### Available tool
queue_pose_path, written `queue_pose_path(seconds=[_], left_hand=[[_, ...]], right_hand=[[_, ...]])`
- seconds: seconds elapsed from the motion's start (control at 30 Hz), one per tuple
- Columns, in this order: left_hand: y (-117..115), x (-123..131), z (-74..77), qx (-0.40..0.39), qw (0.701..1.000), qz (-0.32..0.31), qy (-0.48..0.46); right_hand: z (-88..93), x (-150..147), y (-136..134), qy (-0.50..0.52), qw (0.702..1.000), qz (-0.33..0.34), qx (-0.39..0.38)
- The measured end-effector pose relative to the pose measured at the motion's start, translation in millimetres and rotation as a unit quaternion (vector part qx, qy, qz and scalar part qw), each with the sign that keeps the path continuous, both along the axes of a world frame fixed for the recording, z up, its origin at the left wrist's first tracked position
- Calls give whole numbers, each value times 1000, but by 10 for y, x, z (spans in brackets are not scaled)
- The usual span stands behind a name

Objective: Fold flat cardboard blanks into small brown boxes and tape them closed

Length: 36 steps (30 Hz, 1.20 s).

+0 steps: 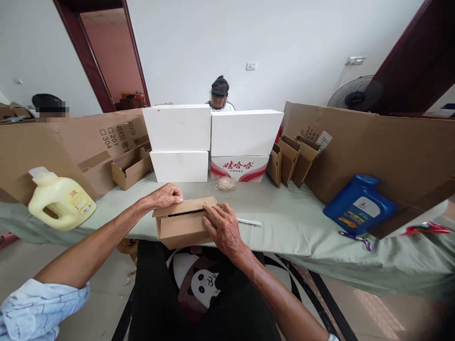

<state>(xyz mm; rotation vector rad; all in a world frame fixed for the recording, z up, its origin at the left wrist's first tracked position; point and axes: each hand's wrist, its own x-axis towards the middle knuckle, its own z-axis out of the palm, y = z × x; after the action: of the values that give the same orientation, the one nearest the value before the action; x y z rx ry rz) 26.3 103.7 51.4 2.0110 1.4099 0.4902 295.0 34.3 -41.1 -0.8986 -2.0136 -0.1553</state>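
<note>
A small brown cardboard box (179,226) sits at the near edge of the table (291,222), its lid flap nearly closed. My left hand (164,196) rests curled on the lid's back left corner, fingers bent and pressing down. My right hand (222,227) grips the box's right end, fingers wrapped over the lid and front wall. A white pen-like stick (249,221) lies on the cloth just right of the box.
A yellow jug (60,199) stands at the left, a blue jug (359,204) at the right. White boxes (211,142) are stacked at the back; open cardboard boxes (291,158) lean beside them. Large cardboard sheets (384,147) wall both sides. A person sits behind the stack.
</note>
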Motion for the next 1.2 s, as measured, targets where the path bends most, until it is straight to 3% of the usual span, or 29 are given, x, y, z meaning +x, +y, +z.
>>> queue_pose_path(seconds=[0.27, 0.5, 0.57, 0.77, 0.93, 1.07, 1.2], left_hand=[[-74, 21, -3, 20, 1000, -2, -24], [-154, -173, 156, -147, 984, -86, -54], [-168, -188, 164, -158, 981, -96, -58], [-358, -45, 157, -23, 994, -108, 19], [-593, 140, 171, 157, 971, -165, 70], [-686, 207, 171, 194, 962, -168, 90], [-750, 237, 132, 193, 969, -149, 49]], right_hand=[[-12, 10, -29, 3, 1000, -3, -2], [-51, 14, -128, 13, 1000, -4, 9], [-76, 20, -169, 16, 1000, -3, 15], [-118, 16, -268, 28, 999, -2, 34], [-115, 16, -274, 28, 999, -6, 31], [-106, 22, -257, 27, 999, -9, 25], [-104, 20, -245, 30, 999, -10, 30]])
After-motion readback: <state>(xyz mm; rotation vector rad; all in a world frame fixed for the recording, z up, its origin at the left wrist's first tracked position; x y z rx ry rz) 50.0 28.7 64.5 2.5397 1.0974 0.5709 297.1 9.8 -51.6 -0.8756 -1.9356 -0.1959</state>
